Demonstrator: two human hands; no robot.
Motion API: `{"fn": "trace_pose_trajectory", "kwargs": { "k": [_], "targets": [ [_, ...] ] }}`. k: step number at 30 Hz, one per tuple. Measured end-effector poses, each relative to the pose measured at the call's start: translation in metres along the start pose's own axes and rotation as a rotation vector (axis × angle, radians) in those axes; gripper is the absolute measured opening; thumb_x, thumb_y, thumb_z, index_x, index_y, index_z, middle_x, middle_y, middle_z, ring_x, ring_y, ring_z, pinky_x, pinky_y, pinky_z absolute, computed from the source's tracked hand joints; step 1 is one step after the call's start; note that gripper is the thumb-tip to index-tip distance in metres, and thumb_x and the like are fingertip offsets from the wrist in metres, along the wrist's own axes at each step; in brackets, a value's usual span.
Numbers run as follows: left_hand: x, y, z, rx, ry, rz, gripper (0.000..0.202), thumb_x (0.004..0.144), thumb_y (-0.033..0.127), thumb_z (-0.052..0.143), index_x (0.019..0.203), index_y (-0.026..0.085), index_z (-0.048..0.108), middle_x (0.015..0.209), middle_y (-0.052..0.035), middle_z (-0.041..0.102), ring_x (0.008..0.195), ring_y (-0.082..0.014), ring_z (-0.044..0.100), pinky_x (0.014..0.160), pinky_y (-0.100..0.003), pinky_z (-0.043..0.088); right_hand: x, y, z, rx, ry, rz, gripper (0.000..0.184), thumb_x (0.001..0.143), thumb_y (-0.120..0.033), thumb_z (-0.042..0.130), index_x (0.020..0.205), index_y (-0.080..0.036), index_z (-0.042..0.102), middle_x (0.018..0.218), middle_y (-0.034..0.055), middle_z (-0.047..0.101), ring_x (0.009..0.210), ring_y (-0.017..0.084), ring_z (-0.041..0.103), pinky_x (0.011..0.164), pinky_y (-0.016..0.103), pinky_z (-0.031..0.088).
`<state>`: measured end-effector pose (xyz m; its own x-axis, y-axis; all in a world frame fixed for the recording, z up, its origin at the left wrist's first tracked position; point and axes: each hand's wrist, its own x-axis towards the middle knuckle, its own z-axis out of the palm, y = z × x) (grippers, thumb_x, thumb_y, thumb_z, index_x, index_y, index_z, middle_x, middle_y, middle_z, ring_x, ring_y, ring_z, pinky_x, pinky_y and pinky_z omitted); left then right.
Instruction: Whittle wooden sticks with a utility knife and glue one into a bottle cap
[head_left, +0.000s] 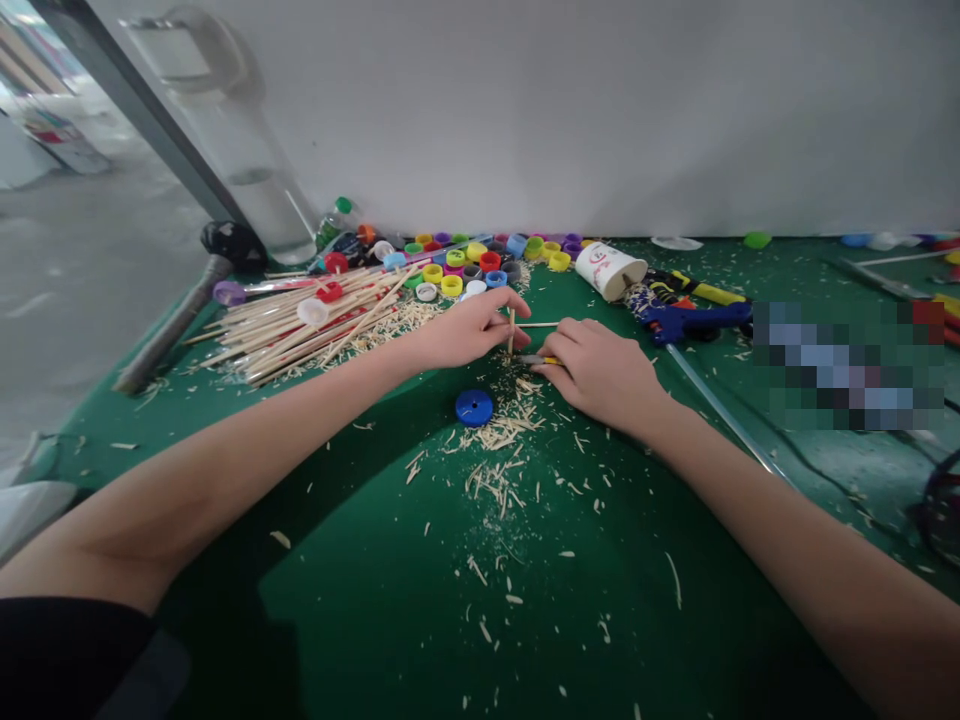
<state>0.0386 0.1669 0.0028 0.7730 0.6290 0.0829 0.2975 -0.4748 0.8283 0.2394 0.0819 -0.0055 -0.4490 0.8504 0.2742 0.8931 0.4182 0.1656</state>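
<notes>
My left hand (472,328) is closed, its fingertips pinching a short wooden stick (511,332) that stands upright. My right hand (604,372) wraps round a craft knife (538,360) with a yellow part at the handle; its blade points left, close to the foot of the stick. A second thin stick (538,325) lies crosswise between the two hands; which hand bears it I cannot tell. Just below, on the green table (360,560), lies a blue bottle cap (474,408) with a small hole in its middle. Wood shavings (502,430) are scattered around it.
A pile of wooden sticks (300,330) lies at the left, near a hammer-like tool (176,320). Colourful bottle caps (450,285) line the back by the white wall. A paper cup (609,270) lies tipped over. A blue glue gun (686,320) with a clear glue stick rests right.
</notes>
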Motion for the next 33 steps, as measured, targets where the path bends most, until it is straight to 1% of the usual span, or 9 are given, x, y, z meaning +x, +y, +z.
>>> {"fn": "trace_pose_trajectory", "kwargs": {
  "k": [5, 10, 16, 18, 23, 25, 28, 30, 33],
  "targets": [
    [0.001, 0.001, -0.001, 0.019, -0.010, 0.000, 0.010, 0.087, 0.021, 0.045, 0.096, 0.021, 0.050, 0.089, -0.0032, 0.072, 0.095, -0.0128, 0.069, 0.077, -0.023, 0.051, 0.001, 0.001, -0.002, 0.010, -0.005, 0.023, 0.025, 0.095, -0.039, 0.046, 0.089, -0.018, 0.058, 0.090, 0.0060, 0.058, 0.082, 0.018, 0.050, 0.047, 0.027, 0.022],
    [0.001, 0.005, -0.004, 0.160, 0.052, -0.027, 0.007, 0.085, 0.024, 0.051, 0.088, 0.019, 0.054, 0.081, -0.0019, 0.073, 0.082, -0.0121, 0.069, 0.072, -0.024, 0.049, 0.003, 0.002, -0.003, 0.049, -0.035, 0.028, 0.023, 0.093, -0.039, 0.049, 0.087, -0.018, 0.058, 0.089, 0.0048, 0.057, 0.081, 0.017, 0.051, 0.047, 0.026, 0.023],
    [0.002, 0.009, -0.005, 0.207, 0.075, 0.003, 0.008, 0.083, 0.026, 0.057, 0.081, 0.018, 0.056, 0.075, -0.0003, 0.071, 0.070, -0.0095, 0.064, 0.063, -0.023, 0.045, 0.005, 0.002, -0.002, 0.069, -0.045, 0.017, 0.024, 0.093, -0.039, 0.048, 0.087, -0.017, 0.058, 0.089, 0.0051, 0.057, 0.080, 0.017, 0.050, 0.049, 0.027, 0.024],
    [0.002, 0.009, -0.003, 0.229, 0.099, -0.001, 0.012, 0.083, 0.029, 0.059, 0.078, 0.019, 0.055, 0.073, -0.0001, 0.069, 0.067, -0.0092, 0.061, 0.060, -0.023, 0.043, 0.005, 0.001, -0.002, 0.063, -0.045, 0.015, 0.024, 0.093, -0.039, 0.048, 0.088, -0.017, 0.058, 0.089, 0.0054, 0.057, 0.080, 0.018, 0.050, 0.049, 0.027, 0.024],
    [0.002, 0.008, 0.008, 0.399, 0.250, 0.002, 0.029, 0.082, 0.034, 0.061, 0.063, 0.019, 0.045, 0.061, 0.0015, 0.057, 0.055, -0.0082, 0.045, 0.052, -0.026, 0.032, 0.007, 0.000, -0.002, 0.050, -0.064, 0.014, 0.025, 0.094, -0.039, 0.046, 0.089, -0.017, 0.058, 0.091, 0.0065, 0.057, 0.080, 0.018, 0.050, 0.050, 0.028, 0.024],
    [0.001, 0.008, 0.011, 0.404, 0.273, 0.000, 0.027, 0.082, 0.032, 0.061, 0.065, 0.019, 0.045, 0.062, 0.0017, 0.056, 0.056, -0.0082, 0.045, 0.053, -0.025, 0.033, 0.007, 0.000, -0.002, 0.063, -0.063, 0.023, 0.026, 0.094, -0.040, 0.047, 0.089, -0.017, 0.058, 0.091, 0.0064, 0.058, 0.080, 0.018, 0.050, 0.049, 0.028, 0.023],
    [-0.001, 0.007, 0.011, 0.304, 0.279, -0.026, 0.015, 0.080, 0.027, 0.063, 0.080, 0.020, 0.050, 0.068, 0.0020, 0.061, 0.061, -0.0089, 0.054, 0.056, -0.024, 0.038, 0.005, -0.001, -0.002, 0.074, -0.048, 0.028, 0.026, 0.094, -0.040, 0.046, 0.089, -0.018, 0.059, 0.089, 0.0063, 0.058, 0.080, 0.018, 0.050, 0.050, 0.028, 0.023],
    [-0.001, 0.006, 0.009, 0.248, 0.263, -0.043, 0.015, 0.081, 0.025, 0.061, 0.091, 0.021, 0.051, 0.069, 0.0024, 0.065, 0.063, -0.0097, 0.059, 0.056, -0.024, 0.040, 0.003, -0.002, -0.001, 0.053, -0.031, 0.026, 0.026, 0.095, -0.039, 0.045, 0.090, -0.018, 0.059, 0.090, 0.0068, 0.059, 0.082, 0.019, 0.051, 0.050, 0.028, 0.023],
    [-0.001, 0.004, 0.006, 0.246, 0.219, -0.041, 0.013, 0.085, 0.027, 0.057, 0.097, 0.021, 0.055, 0.072, 0.0014, 0.069, 0.066, -0.0110, 0.063, 0.059, -0.025, 0.043, -0.001, -0.003, -0.001, 0.015, 0.007, 0.030, 0.024, 0.095, -0.037, 0.045, 0.091, -0.017, 0.060, 0.091, 0.0075, 0.059, 0.086, 0.020, 0.052, 0.050, 0.027, 0.023]
  ]
}}
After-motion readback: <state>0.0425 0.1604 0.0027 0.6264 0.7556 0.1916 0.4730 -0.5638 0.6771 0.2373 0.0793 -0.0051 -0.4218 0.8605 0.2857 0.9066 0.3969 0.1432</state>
